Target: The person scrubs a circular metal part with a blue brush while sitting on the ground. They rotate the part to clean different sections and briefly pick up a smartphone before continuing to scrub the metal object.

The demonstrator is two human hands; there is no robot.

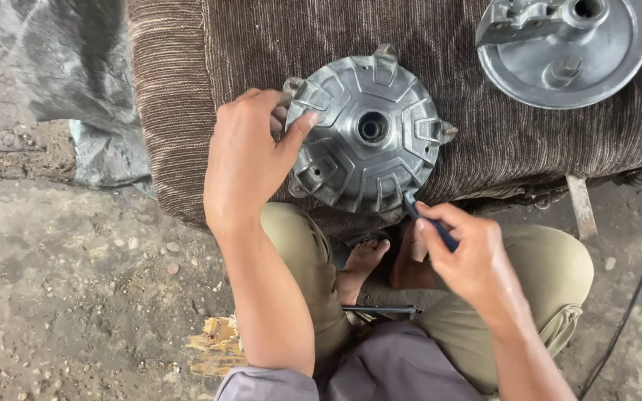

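A round ribbed grey metal hub (369,134) with a centre hole lies on a brown striped cloth (477,148). My left hand (250,160) grips the hub's left rim, thumb pressed on its top face. My right hand (462,249) holds a thin dark tool (429,223) like a pen, its tip touching the hub's lower right edge.
A second round metal plate (566,48) with a raised arm lies at the cloth's far right. My knees and bare feet (365,260) are below the hub. Dirt ground with pebbles lies left, a grey sack (76,67) top left, a black cable (633,297) right.
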